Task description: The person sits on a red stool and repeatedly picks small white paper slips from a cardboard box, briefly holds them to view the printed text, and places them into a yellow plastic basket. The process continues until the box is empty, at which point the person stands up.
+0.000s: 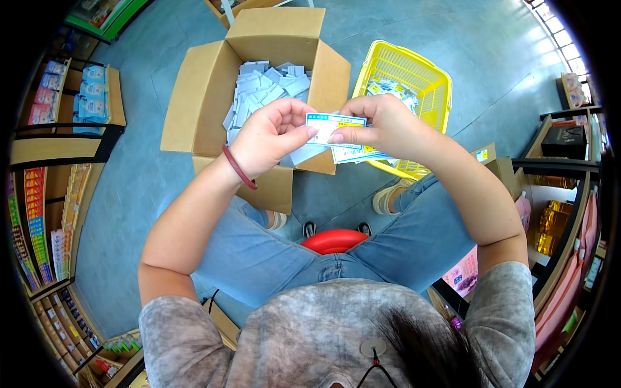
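In front of me, above my lap, both hands meet at a printed price label card [335, 127]. My left hand [271, 133] pinches its left end between thumb and fingers, and a pale grey-blue plastic piece [308, 154] shows just beneath. My right hand [383, 125] grips the card's right side, its thumb on the front, with more label cards [347, 155] fanned below. Behind my hands stands an open cardboard box [271, 26] holding many flat pale plastic pieces [271, 85]. To its right is a yellow plastic basket [439, 104] with a heap of label cards [381, 87] inside.
A red round seat [335, 241] shows between my thighs. Shelves with blue packs [92, 99] and colourful small goods [36, 213] line the left. Bottles of golden liquid [553, 228] and a black box [563, 141] are on right-hand shelves. A smaller cardboard box [502, 172] stands by my right knee.
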The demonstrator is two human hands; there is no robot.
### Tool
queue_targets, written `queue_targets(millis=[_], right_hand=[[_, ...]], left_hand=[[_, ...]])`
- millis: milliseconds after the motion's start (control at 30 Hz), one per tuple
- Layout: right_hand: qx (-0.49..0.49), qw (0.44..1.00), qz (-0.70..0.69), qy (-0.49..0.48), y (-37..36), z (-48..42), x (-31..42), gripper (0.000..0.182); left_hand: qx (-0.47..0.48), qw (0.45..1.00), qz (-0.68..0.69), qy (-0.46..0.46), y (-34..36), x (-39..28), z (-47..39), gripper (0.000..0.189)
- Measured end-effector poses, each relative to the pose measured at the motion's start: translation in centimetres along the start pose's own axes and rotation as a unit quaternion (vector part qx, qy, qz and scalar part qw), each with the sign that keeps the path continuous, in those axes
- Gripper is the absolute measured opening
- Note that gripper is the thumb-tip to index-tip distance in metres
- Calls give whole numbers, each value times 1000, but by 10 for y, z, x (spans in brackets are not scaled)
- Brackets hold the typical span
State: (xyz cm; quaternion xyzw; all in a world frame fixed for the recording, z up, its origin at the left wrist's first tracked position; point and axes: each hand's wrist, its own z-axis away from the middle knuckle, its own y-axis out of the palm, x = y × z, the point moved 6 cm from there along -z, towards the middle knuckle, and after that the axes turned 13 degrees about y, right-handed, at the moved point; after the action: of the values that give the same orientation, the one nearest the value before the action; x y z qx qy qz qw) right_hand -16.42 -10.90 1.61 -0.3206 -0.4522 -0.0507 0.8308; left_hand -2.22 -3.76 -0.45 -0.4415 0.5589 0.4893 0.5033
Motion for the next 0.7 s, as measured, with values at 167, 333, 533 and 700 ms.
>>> queue_targets(millis=[167, 333, 533, 700], right_hand=[[5, 999, -52, 10, -4, -3, -10, 28], [-17, 997, -74, -6, -18, -8, -17, 23], [-65, 993, -91, -26, -45, -4, -11, 20], [-122, 991, -27, -50, -51, -2, -7, 21]], left_hand=[[-25, 1000, 4, 9, -6, -3, -1, 24], [-5, 1000, 2, -7, -9, -8, 0, 33], [16, 1000, -10, -11, -8, -16, 3, 41], [16, 999, 22, -27, -10, -12, 2, 41]])
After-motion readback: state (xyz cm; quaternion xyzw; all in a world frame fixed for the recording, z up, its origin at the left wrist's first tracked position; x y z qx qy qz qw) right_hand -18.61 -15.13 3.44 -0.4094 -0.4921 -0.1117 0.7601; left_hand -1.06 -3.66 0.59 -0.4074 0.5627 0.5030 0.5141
